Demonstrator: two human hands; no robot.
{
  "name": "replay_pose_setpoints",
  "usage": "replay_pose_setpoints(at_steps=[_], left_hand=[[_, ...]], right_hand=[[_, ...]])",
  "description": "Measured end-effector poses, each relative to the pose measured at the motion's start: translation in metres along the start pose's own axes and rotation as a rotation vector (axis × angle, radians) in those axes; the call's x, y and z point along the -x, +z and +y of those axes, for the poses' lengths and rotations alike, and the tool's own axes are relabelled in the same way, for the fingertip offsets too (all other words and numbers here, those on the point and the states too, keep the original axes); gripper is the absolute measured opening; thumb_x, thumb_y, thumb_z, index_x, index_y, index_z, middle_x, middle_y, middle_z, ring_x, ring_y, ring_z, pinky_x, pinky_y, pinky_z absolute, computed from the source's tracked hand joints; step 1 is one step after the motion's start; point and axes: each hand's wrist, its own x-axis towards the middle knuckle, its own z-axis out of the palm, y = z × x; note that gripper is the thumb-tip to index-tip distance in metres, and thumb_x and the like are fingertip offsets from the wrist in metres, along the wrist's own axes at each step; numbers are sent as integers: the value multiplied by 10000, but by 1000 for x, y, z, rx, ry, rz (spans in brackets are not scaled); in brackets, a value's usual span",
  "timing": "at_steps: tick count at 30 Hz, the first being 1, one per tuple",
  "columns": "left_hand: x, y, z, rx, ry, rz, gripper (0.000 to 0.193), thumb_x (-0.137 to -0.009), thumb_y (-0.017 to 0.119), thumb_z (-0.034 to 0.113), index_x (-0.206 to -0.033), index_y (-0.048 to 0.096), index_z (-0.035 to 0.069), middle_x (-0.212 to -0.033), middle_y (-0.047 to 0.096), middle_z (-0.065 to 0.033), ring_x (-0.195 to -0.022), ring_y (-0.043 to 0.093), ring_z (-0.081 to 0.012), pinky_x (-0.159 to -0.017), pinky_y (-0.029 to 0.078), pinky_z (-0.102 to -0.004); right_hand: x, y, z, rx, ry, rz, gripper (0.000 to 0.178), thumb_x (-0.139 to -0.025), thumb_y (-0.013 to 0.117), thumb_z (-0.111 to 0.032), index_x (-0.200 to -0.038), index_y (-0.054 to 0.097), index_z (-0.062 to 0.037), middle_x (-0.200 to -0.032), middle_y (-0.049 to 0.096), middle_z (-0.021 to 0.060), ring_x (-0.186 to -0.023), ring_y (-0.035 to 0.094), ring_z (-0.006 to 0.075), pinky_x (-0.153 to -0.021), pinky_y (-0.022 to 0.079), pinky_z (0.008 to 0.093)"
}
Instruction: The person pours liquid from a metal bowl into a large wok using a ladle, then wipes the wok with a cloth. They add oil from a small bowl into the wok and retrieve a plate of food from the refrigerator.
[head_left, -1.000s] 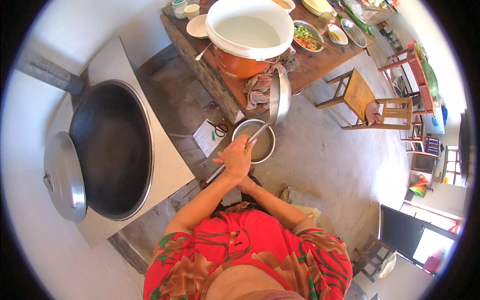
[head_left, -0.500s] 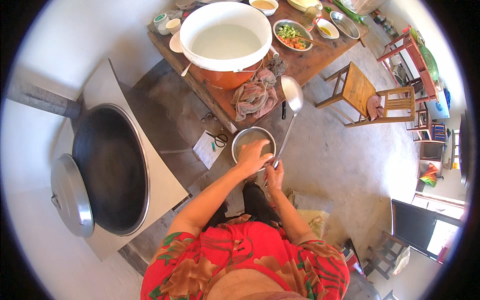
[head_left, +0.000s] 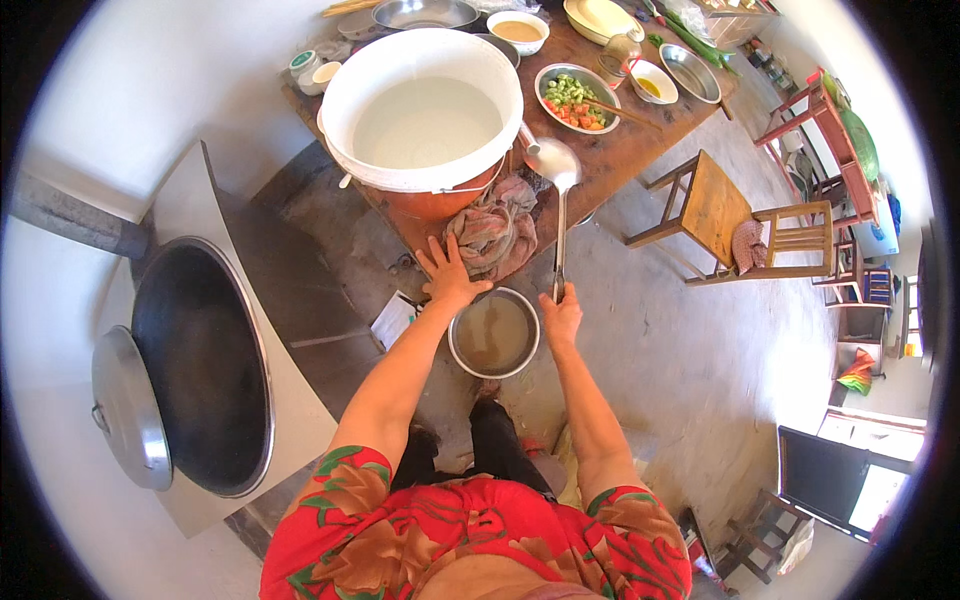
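My right hand point(head_left: 563, 314) is wrapped round the handle of a long metal ladle point(head_left: 560, 225). The ladle's bowl reaches up over the wooden table, beside a large white bucket point(head_left: 340, 145) of cloudy liquid. With its fingers spread, my left hand point(head_left: 449, 277) is at the table's near corner, by a crumpled pinkish-grey cloth point(head_left: 498, 232); whether it touches the cloth or the wood, I cannot tell. Below and between my hands is a round metal basin point(head_left: 453, 347) with murky water in it.
The wooden table point(head_left: 640, 135) also carries a bowl of chopped vegetables point(head_left: 577, 97), a white bowl with yellow liquid point(head_left: 654, 82) and a metal dish point(head_left: 690, 72). On the left is a big dark wok point(head_left: 205, 365) with a metal lid point(head_left: 130, 408). A wooden chair point(head_left: 715, 205) stands right.
My left hand has moved from over the basin up to the table corner, fingers now spread. My right hand has raised the ladle, its bowl now over the table. The basin's water now shows fully.
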Motion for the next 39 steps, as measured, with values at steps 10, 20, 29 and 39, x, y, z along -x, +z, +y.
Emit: replay_pose_setpoints(at_steps=[10,20,29,39], left_hand=[[-21,21,14,-180,-142,-133,1237,-630,752,512,-1423,-126,151,-1433,-272,-179,-1294,-212,-471,-904,314,-664],[-30,29,16,-242,-164,-154,1306,-588,743,585,-1409,-159,116,-1405,-311,-211,-1256,-280,-485,-916,311,-650],[-32,30,9,-216,-170,-151,1316,-575,756,573,-1412,-149,112,-1399,-324,-210,-1253,-293,-481,-911,309,-650],[-26,26,2,-113,-140,-130,1225,-613,776,479,-1432,-66,130,-1426,-291,-182,-1272,-272,-470,-890,270,-691]], right_hand=[[-43,23,-26,151,-25,-48,389,-682,734,-283,-948,532,-85,-749,622,146,-714,598,345,-653,459,432],[-85,62,-62,-130,-375,154,375,-818,609,-181,-1162,525,-61,-1106,560,211,-982,555,371,-802,455,405],[-119,65,-85,147,-413,142,323,-789,589,-80,-1112,571,-79,-933,537,131,-904,522,330,-761,445,426],[-131,72,-58,-170,-416,174,294,-903,489,-202,-1113,561,-10,-989,586,160,-907,559,302,-810,439,365]])
